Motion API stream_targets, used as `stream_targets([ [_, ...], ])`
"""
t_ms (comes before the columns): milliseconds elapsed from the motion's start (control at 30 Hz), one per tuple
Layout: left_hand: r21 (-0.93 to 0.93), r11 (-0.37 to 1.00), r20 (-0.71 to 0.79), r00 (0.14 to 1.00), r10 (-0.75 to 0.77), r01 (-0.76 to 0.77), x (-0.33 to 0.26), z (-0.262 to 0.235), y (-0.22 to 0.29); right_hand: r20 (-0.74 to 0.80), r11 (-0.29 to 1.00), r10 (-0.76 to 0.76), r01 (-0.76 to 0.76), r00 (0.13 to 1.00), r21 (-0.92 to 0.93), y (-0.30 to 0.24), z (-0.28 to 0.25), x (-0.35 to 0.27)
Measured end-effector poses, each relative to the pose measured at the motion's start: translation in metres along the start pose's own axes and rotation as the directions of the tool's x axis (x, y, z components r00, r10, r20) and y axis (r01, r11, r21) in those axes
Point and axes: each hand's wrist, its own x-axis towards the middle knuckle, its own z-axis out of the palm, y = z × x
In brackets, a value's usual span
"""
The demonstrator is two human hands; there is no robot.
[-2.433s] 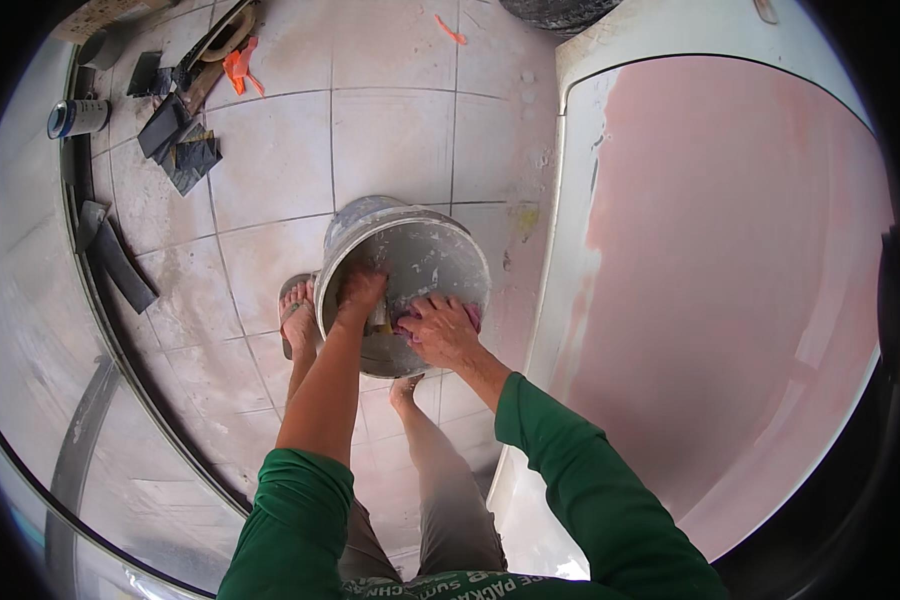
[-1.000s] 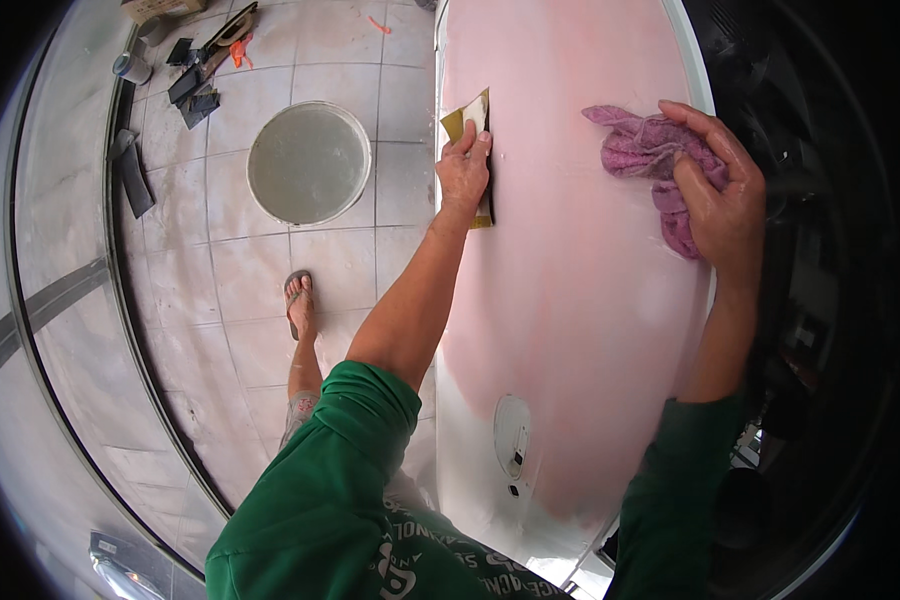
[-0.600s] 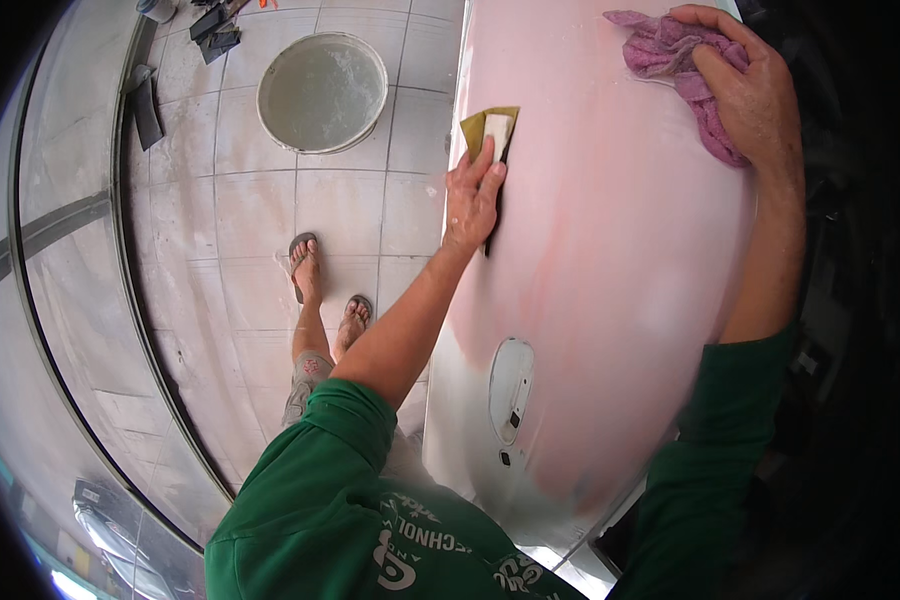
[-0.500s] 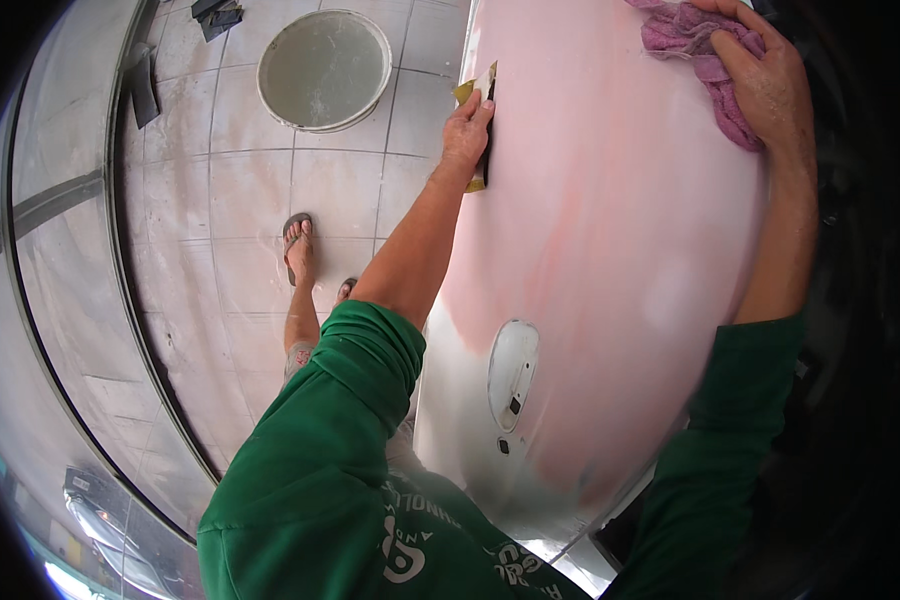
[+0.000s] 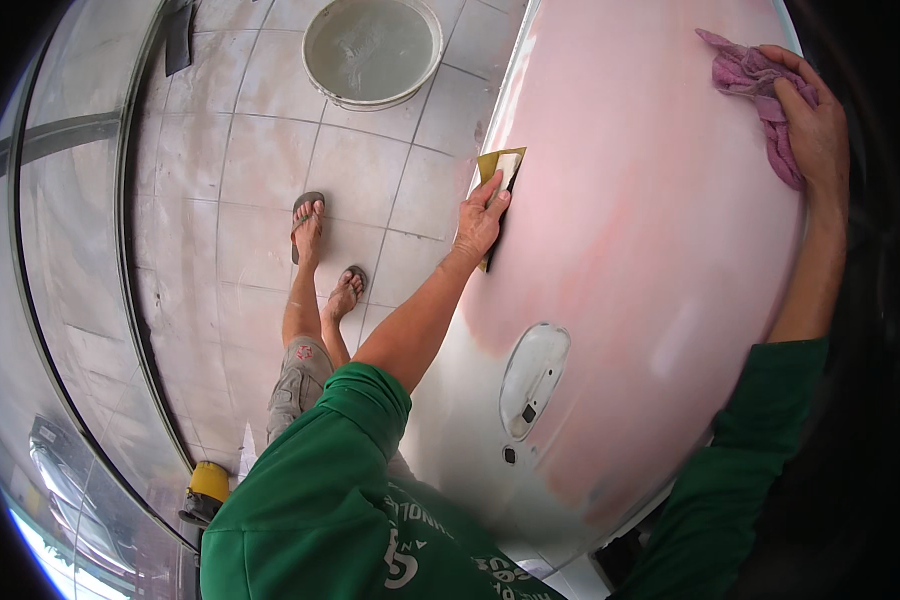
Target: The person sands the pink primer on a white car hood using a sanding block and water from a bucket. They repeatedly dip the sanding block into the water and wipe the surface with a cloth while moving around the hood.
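Note:
A car door panel (image 5: 620,250), white with broad pink sanded patches, stretches away in front of me. My left hand (image 5: 480,215) grips a sanding block (image 5: 510,166) wrapped in yellowish sandpaper, pressed along the panel's left edge. At the far right, my right hand (image 5: 818,125) holds a bunched purple-pink cloth (image 5: 748,75) against the panel's right edge. An oval door-handle recess (image 5: 533,382) lies nearer to me than both hands, with a small dark square hole (image 5: 510,455) below it.
A round bucket (image 5: 320,85) of cloudy water stands on the wet tiled floor (image 5: 270,160) to the left. A dark strip (image 5: 178,40) lies beyond it. Glass panels in dark frames (image 5: 130,200) line the left side, with a yellow and black object (image 5: 208,482) at their foot.
My left hand has drawn the sanding block toward me along the panel's left edge. The whole view has shifted slightly. My right hand still holds the cloth.

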Motion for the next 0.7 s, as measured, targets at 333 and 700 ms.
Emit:
stream_targets([
  [333, 0.233, 0.971, 0.238, 0.971, 0.001, -0.058, -0.193, 0.017, 0.017, -0.024, 0.986, 0.16, -0.161, 0.987, -0.053, 0.026, -0.029, -0.043],
  [700, 0.202, 0.974, 0.294, 0.955, 0.039, -0.102, -0.215, 0.037, 0.11, -0.052, 0.982, 0.178, -0.181, 0.983, -0.058, 0.019, -0.033, -0.052],
])
